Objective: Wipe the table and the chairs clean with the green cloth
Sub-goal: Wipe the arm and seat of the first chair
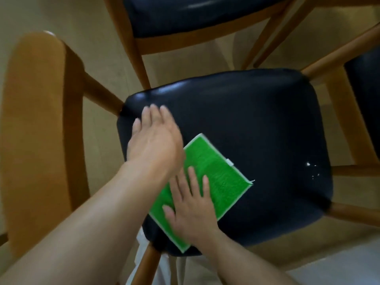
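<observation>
The green cloth [207,188] lies flat and folded on the dark padded seat [257,124] of the nearest wooden chair, in the seat's near-left quarter. Its long axis runs diagonally, from the near seat edge away toward the seat's middle. A small white tag shows on its right long edge.

The right hand [191,208] rests palm-down on the near half of the cloth, fingers straight and spread, pressing rather than gripping. The left hand [154,140] is blurred; its fingers look extended and it holds nothing. It lies just left of the cloth's far end, over the seat's rear-left corner, and its forearm crosses the cloth's left edge. Whether it touches the seat cannot be determined.

The right hand is the working hand, being already on the cloth. Judged from this layout, the open room lies to the right and far side: most of the seat is uncovered there, including a cluster of white specks [312,169] near the right edge. A stroke along or across the diagonal toward those specks has a free path.

Limits: the curved backrest [37,130] stands to the left, a second chair seat [185,15] lies beyond the far edge, and the near corner of the cloth sits close to the seat's front edge.
</observation>
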`<state>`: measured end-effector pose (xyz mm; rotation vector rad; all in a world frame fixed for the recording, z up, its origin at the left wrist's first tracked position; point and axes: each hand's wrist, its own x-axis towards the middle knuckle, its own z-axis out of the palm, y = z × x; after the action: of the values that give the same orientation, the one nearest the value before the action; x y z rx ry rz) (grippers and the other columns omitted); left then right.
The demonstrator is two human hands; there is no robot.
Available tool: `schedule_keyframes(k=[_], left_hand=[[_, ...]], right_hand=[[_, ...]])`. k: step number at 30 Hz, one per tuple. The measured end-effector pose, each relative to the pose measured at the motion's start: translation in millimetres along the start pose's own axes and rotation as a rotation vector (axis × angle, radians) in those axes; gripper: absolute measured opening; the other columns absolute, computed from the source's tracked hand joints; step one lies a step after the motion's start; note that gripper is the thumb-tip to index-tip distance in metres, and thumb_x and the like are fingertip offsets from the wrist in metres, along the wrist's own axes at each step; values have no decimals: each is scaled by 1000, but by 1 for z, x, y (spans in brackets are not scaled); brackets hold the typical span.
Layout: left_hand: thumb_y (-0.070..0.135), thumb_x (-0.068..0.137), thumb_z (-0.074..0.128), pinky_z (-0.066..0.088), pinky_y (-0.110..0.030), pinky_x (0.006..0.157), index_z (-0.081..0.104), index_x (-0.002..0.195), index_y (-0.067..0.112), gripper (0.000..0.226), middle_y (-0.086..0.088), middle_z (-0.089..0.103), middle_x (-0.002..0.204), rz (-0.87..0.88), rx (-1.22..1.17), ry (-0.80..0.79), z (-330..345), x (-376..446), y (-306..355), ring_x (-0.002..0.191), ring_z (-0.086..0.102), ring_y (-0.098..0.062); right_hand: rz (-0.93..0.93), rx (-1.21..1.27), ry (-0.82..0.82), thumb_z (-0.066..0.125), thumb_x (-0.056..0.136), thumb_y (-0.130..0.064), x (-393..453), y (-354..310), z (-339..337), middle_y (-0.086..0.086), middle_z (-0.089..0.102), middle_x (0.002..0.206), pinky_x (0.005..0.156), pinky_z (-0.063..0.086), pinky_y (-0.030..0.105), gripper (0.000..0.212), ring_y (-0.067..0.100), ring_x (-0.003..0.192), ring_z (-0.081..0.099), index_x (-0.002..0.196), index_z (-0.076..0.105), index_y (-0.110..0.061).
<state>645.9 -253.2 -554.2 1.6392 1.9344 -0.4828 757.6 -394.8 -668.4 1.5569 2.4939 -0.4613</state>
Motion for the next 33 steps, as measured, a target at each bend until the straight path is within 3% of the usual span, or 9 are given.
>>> schedule_keyframes(k=[4,9,13,15,18,22,25,30,33], left_hand=[[21,96,45,5,-43,118,-13,148,-1,81,-19,-13,158,-56,194,-176,22,22,-21,146,-8,-31],[55,69,77,6,-44,117,-25,143,-2,138,-26,-21,153,-53,326,-244,46,48,-24,146,-7,-34],[49,60,85,15,-46,115,-22,139,-11,146,-37,-13,150,-30,350,-198,58,58,-19,144,3,-43],[48,58,86,21,-47,113,-18,140,-13,146,-40,-8,149,0,342,-182,57,58,-20,143,8,-46],[50,57,86,26,-46,112,-15,139,-17,147,-44,-4,147,32,360,-172,55,61,-20,141,11,-49],[51,57,85,20,-46,114,-18,139,-15,147,-42,-7,148,14,319,-213,58,64,-22,142,6,-48],[49,55,86,19,-47,114,-23,134,-15,149,-41,-8,148,7,313,-201,62,66,-23,142,5,-48],[43,52,89,16,-49,114,-27,122,-11,147,-40,-11,148,-37,302,-203,63,68,-19,141,3,-49],[42,53,89,19,-49,113,-24,129,-13,148,-41,-7,148,-17,311,-183,62,65,-18,141,6,-50]], right_hand=[[-241,-18,-32,34,91,-54,17,74,-15,-6,15,157,114,26,54,68,19,145,15,152,22,-26],[368,22,62,24,93,-51,78,175,-52,0,4,162,116,9,54,70,27,149,6,155,9,-21],[566,63,147,22,94,-48,73,133,-41,11,7,162,115,11,61,71,35,147,8,154,13,-11],[408,0,91,27,93,-48,41,82,-25,16,12,160,113,10,62,73,39,146,10,152,19,-7],[-115,-60,-49,37,87,-54,-18,27,-4,9,27,157,112,12,59,73,32,145,4,149,33,-14],[-364,-17,-118,39,84,-56,-9,63,-12,-7,36,151,110,33,51,67,17,140,27,144,40,-27],[-91,32,16,41,83,-50,41,118,-35,1,46,147,102,43,54,67,29,135,43,144,44,-21],[522,89,157,27,93,-46,126,157,-61,4,8,162,115,10,58,69,31,148,8,154,13,-16],[584,91,162,25,94,-45,121,107,-50,12,7,162,115,8,60,71,36,147,7,154,12,-9]])
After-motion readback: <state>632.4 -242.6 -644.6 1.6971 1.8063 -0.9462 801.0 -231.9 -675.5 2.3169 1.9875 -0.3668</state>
